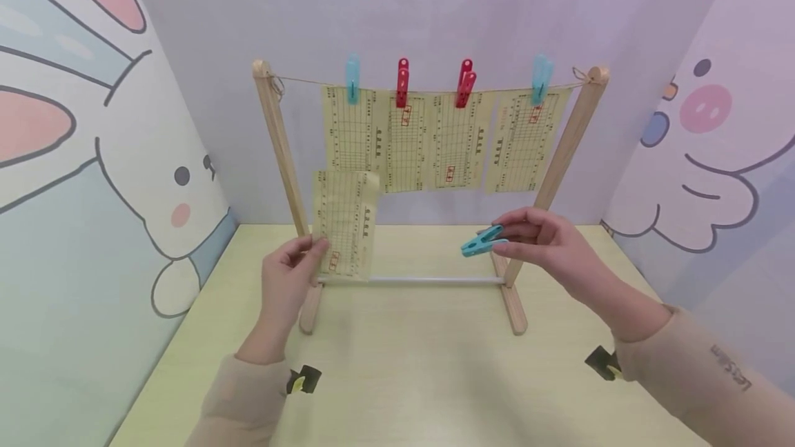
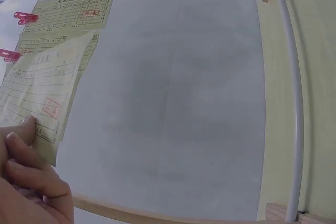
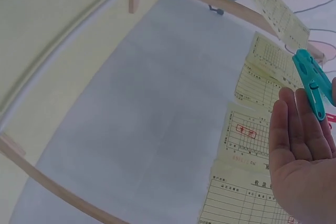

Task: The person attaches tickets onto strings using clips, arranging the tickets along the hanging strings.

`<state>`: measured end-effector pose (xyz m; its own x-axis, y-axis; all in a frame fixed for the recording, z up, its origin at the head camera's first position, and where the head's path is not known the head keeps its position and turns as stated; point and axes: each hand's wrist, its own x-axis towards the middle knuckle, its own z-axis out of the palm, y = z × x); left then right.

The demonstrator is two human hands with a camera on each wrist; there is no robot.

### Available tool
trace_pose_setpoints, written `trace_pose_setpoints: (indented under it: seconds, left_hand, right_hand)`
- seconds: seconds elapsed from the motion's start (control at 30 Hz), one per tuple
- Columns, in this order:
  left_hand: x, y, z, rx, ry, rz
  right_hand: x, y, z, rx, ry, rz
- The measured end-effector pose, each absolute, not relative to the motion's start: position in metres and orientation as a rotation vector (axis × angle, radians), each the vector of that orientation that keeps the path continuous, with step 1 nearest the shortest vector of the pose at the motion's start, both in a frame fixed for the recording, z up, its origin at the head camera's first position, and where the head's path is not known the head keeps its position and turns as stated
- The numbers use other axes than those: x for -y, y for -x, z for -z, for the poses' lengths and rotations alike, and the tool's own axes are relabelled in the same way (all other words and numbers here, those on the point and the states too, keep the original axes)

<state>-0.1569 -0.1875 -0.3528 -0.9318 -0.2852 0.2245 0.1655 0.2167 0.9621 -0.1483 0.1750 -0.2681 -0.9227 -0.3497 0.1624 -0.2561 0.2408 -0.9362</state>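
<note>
My left hand [image 1: 288, 281] pinches a yellowish printed receipt sheet [image 1: 344, 219] by its lower left edge, holding it upright before the leftmost hanging sheet. In my right hand [image 1: 546, 243] a teal clothespin [image 1: 481, 241] is pinched between thumb and fingers, its tip pointing left. Several similar sheets hang from a string [image 1: 310, 80], held by a light blue clothespin [image 1: 352, 81] at left, two red clothespins [image 1: 402, 85] in the middle and another light blue clothespin [image 1: 542, 78] at right. The held sheet hides the lower part of the leftmost one.
A wooden post [image 1: 282, 150] at left and a second wooden post [image 1: 568, 150] at right carry the string. A white rod [image 1: 435, 280] joins their feet low over the pale table [image 1: 404, 378]. Two dark patches [image 1: 304, 379] lie near my forearms. Cartoon-printed walls stand around.
</note>
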Motion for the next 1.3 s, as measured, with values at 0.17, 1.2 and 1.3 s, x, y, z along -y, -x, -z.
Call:
trace_pose_setpoints:
  seconds: [0.17, 1.2, 1.3]
  left_hand:
    - [0.191, 0.158, 0.348, 2.130, -0.118, 1.741]
    - [0.206, 0.172, 0.322, 2.067, -0.139, 1.791]
    - [0.207, 0.172, 0.321, 2.054, -0.132, 1.773]
  right_hand:
    - [-0.175, 0.153, 0.255, -2.407, 0.627, 1.780]
    - [-0.142, 0.177, 0.184, -2.493, 0.673, 1.667]
    - [-0.139, 0.178, 0.178, -2.504, 0.680, 1.666]
